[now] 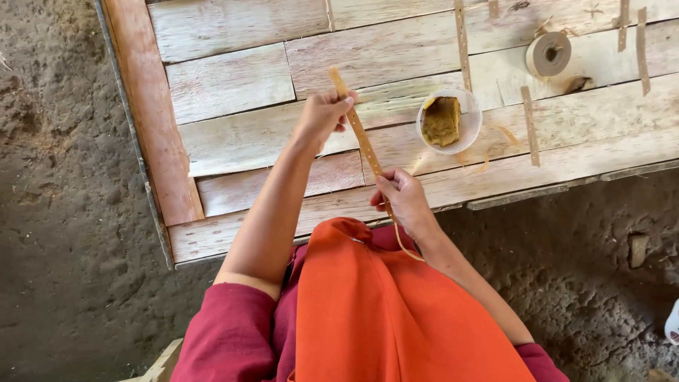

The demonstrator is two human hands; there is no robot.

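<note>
I hold a long thin tan strip with a row of small holes, stretched slantwise above a rough wooden plank table. My left hand pinches the strip near its upper end. My right hand grips it lower down, near the table's front edge. The strip's loose tail curls down below my right hand over an orange cloth on my lap.
A white plastic cup with a brown-yellow lump inside stands right of my hands. A roll of tan tape lies at the far right. Several cut strips lie on the planks. Dirt floor surrounds the table.
</note>
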